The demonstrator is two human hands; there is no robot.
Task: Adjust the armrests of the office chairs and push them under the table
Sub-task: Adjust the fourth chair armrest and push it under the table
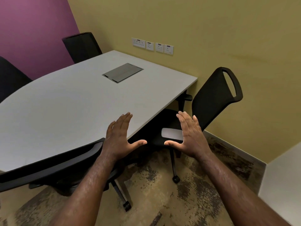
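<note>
A grey table fills the middle of the room. The near black office chair sits at its front edge, backrest towards me, seat under the top. A second black chair stands at the table's right end, angled, with a grey-padded armrest facing me and its far armrest near the table corner. My left hand hovers flat over the table edge, fingers spread, holding nothing. My right hand hovers spread just above the grey armrest, partly covering it.
Two more black chairs stand at the far side: one by the purple wall, another at the left edge. A metal cable hatch is set in the tabletop. Wall sockets line the yellow wall. A white surface juts in at right.
</note>
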